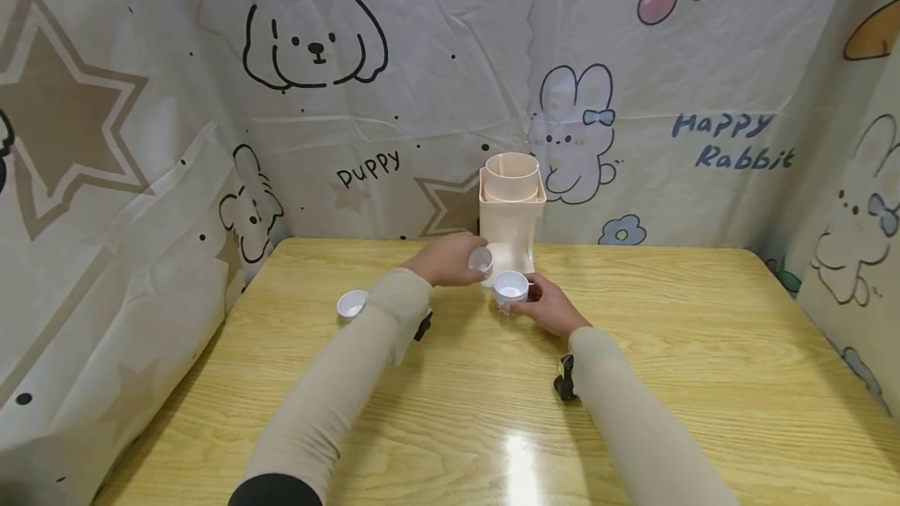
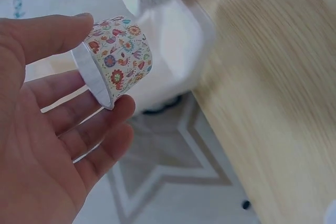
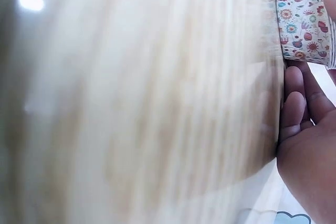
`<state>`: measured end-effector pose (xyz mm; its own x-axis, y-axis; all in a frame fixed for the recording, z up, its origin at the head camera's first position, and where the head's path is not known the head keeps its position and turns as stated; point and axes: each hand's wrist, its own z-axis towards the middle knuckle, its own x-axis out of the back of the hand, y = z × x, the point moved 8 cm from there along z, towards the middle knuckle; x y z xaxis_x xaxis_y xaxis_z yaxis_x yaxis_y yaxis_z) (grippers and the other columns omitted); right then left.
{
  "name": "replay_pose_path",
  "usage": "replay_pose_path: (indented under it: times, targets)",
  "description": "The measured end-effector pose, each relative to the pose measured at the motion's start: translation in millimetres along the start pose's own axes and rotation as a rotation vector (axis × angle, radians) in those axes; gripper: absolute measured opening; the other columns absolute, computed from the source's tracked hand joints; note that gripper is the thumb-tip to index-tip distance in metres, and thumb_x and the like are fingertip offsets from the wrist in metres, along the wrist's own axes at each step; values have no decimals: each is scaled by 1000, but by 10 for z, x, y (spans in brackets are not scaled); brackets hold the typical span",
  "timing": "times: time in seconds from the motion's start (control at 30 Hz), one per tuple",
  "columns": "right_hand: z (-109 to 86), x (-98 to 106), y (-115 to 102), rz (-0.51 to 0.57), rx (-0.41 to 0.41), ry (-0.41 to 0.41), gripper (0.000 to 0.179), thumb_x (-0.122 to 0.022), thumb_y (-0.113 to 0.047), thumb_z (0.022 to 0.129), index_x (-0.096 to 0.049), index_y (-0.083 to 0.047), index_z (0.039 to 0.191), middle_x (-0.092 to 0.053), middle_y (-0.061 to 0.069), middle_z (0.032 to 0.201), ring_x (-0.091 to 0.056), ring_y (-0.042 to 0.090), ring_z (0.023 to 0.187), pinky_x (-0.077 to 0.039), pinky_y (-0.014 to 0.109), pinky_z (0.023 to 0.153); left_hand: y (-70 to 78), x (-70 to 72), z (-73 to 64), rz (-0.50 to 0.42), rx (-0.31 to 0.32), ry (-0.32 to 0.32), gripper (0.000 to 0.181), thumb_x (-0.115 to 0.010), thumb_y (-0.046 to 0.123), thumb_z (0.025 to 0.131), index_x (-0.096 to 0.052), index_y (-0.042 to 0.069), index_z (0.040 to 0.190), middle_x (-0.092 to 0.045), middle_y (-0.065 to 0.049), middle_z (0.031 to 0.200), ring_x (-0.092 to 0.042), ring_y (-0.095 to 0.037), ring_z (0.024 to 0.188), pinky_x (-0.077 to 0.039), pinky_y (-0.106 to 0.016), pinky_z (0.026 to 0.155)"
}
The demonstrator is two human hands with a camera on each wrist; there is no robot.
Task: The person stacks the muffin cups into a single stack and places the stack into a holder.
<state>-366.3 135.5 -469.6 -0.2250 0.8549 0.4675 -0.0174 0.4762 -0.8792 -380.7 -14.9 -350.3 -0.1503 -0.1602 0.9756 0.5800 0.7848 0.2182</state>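
By the cream holder, my left hand pinches a tilted cup, my right hand an upright cup; I'd squeeze lightly.

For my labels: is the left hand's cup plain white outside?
No, the cup in the left hand has a colourful floral pattern outside.
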Motion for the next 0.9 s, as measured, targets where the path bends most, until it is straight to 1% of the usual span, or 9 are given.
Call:
replay_pose_path:
  times: [0.07,0.2,0.3,0.43,0.63,0.9]
  targets:
    - [-2,7,-2,4,2,-7,65,-72,-22,91,-41,-8,147,-53,19,143,-52,35,130,-42,50,111,100,16,22,-4,-12,-3,57,-70,30,90,-54,5,139,-60,-13,138,-58,-26,125,-46,-40,108]
    - [-12,1,-14,26,3,-28,66,-71,-21,92,-39,-8,149,-50,19,146,-51,36,132,-41,51,112,265,-3,80,-4,-21,-24,57,-72,30,90,-55,8,139,-58,-12,137,-61,-25,119,-50,-39,103]
    - [-26,-6,-23,36,4,-38,67,-70,-21,93,-38,-9,150,-49,19,148,-50,35,133,-41,51,113,358,-45,127,16,-29,-52,56,-72,30,90,-55,9,139,-59,-11,133,-62,-23,113,-52,-38,99]
    - [-44,-4,-41,42,18,-39,65,-70,-21,93,-39,-9,149,-51,19,145,-52,34,130,-42,49,111,450,-101,175,50,-54,-85,56,-71,28,90,-55,10,140,-61,-10,133,-62,-21,113,-52,-36,100]
    - [-55,1,-63,43,28,-39,65,-70,-23,93,-40,-8,148,-54,20,142,-54,33,128,-42,48,110,506,-135,206,93,-88,-84,54,-72,27,89,-57,9,138,-63,-9,132,-62,-21,115,-50,-35,102]
    - [-76,4,-75,52,31,-41,64,-71,-24,92,-41,-8,147,-54,19,142,-53,33,128,-43,48,110,499,-179,206,76,-89,-82,54,-73,26,89,-57,9,138,-64,-10,132,-63,-22,116,-50,-36,102]
